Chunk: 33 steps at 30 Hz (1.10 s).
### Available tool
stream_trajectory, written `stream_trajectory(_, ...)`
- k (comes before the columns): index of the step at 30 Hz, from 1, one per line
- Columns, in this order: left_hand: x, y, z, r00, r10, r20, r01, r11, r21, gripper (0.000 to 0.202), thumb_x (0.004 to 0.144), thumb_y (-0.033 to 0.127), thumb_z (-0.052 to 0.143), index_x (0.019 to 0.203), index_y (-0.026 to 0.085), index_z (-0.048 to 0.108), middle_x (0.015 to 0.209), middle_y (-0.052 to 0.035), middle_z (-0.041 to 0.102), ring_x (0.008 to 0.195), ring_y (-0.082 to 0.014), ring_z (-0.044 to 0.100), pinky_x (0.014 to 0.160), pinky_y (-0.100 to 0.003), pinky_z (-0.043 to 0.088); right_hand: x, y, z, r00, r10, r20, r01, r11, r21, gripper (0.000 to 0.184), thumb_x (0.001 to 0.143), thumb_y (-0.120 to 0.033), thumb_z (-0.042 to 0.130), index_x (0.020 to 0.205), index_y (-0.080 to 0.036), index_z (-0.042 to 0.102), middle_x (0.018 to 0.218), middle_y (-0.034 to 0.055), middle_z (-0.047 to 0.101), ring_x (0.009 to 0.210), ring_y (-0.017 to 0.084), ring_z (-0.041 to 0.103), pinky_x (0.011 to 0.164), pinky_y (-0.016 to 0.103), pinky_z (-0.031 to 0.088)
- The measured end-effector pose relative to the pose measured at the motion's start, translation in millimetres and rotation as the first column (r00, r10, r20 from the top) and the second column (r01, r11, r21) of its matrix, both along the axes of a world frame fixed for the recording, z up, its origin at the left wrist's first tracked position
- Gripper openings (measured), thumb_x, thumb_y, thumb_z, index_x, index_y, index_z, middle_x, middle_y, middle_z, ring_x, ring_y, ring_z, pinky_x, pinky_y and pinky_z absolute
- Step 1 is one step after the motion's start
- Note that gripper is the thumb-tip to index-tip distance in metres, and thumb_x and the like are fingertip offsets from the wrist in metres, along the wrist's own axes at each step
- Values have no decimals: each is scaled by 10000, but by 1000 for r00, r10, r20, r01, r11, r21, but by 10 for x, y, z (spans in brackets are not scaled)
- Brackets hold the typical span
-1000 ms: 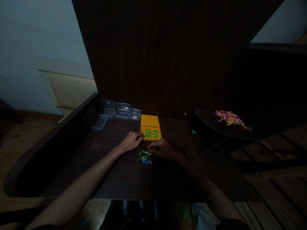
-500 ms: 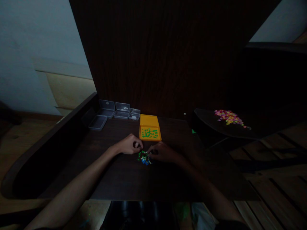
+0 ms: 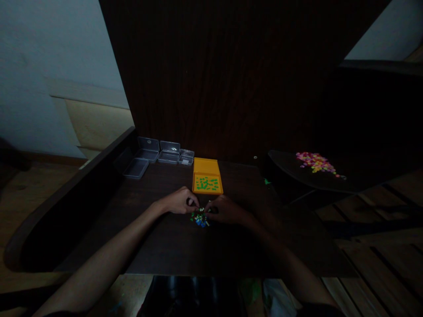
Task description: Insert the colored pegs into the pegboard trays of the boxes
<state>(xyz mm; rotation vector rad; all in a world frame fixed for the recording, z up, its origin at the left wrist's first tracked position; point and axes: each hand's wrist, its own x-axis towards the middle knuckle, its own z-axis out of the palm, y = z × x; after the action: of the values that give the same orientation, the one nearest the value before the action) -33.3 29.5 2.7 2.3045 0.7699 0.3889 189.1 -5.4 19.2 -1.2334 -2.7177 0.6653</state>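
A small heap of tiny green, white and blue pieces (image 3: 201, 220) lies on the dark table in front of me. From the left, my left hand (image 3: 181, 200) reaches to the heap's far edge, thumb and forefinger curled together in a pinch. My right hand (image 3: 224, 210) is at the heap's right side, its fingertips also drawn together. Whatever either pinch holds is too small and dark to make out. Just beyond the hands stands an open yellow box (image 3: 206, 166), with many small green pieces (image 3: 207, 183) spread in its near half.
Several clear plastic cases (image 3: 169, 154) stand with raised lids at the back left, and a flat clear case (image 3: 136, 168) lies before them. On a dark surface to the right is a pile of pink and yellow beads (image 3: 315, 162). A tall dark panel (image 3: 224, 88) rises behind.
Both hands have stayed at the heap, with their fingertips a little closer together over it. A few white pieces now show near the right fingertips. The view has shifted slightly.
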Motion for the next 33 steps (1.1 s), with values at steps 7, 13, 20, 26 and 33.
stream_trajectory(7,16,-3,11,1000,28,-5,-28,1000,-8,159,750,195,638,819,126,764,533,37,532,474,-60,459,491,-163,323,7,5,-50,998,27,-64,-29,999,-20,137,810,-236,628,866,-173,735,688,1,683,593,96,559,590,204,333)
stream_trajectory(13,15,0,-7,1000,30,2,-30,999,-12,166,762,201,628,832,131,761,539,34,555,467,-62,454,493,-168,330,96,166,25,980,-12,-197,-1,998,-64,125,798,-227,633,837,-132,706,597,-32,601,516,65,468,539,184,317)
stream_trajectory(20,22,5,-14,999,35,1,-35,999,-8,164,773,235,635,827,139,757,521,44,533,457,-61,446,500,-172,327,265,673,117,965,-236,-113,240,971,16,132,763,-155,602,818,-99,708,573,-30,569,513,76,455,533,187,314)
stream_trajectory(26,23,1,-9,999,44,1,-44,999,-19,164,774,244,643,831,142,758,529,42,546,464,-63,456,513,-175,336,208,898,124,968,-239,82,226,964,137,162,774,-172,601,868,-130,725,708,23,675,601,108,546,570,200,331)
stream_trajectory(33,26,-3,3,999,50,-23,-50,998,-31,168,774,238,638,840,137,755,551,35,554,476,-67,476,509,-173,341,103,970,130,921,-284,266,239,953,188,199,798,-230,583,921,-194,736,906,54,730,794,162,640,626,212,373)
